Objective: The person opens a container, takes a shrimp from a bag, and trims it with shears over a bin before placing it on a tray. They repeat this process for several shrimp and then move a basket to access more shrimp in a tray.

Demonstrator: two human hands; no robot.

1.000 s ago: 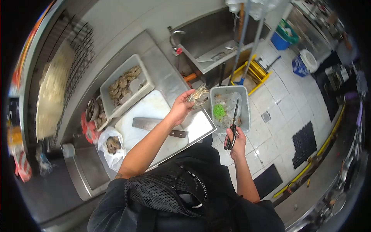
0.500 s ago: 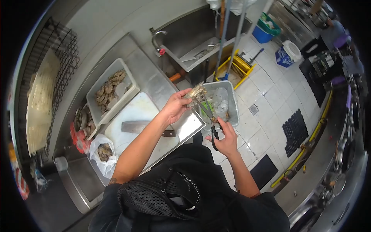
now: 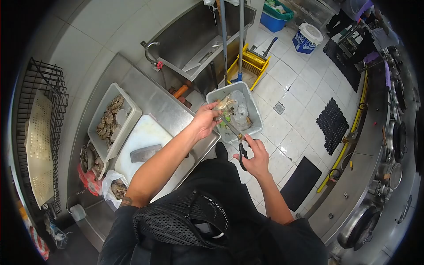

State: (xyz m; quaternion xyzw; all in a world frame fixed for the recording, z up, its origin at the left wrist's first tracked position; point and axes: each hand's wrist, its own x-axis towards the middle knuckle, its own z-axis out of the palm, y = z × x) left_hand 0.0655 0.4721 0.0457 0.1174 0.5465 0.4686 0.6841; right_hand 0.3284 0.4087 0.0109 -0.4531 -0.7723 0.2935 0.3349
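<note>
Over a grey bin (image 3: 259,110) on the floor, my left hand (image 3: 206,121) pinches a shrimp (image 3: 225,104) whose pale legs stick up. My right hand (image 3: 256,157) is closed on black-handled scissors (image 3: 241,149); their blades reach to the shrimp and look nearly closed. Plastic waste (image 3: 240,115) lies in the bin. To the left, a cleaver (image 3: 145,153) rests on a white cutting board (image 3: 148,130), its handle partly behind my left forearm. Beyond the board sits a grey tub (image 3: 132,115) with several shrimp (image 3: 108,123).
A white bag (image 3: 108,187) lies beside the board. Behind are a steel sink (image 3: 176,53), mop poles (image 3: 241,44) and a yellow wringer (image 3: 258,66). Black mats (image 3: 301,183) lie on the tiles; pans line the right counter (image 3: 353,176). Another person (image 3: 342,20) stands far back right.
The camera view has shifted, so the surroundings sit differently in the frame. The scissor blades have closed from apart to nearly together at the shrimp. Both hands keep their holds.
</note>
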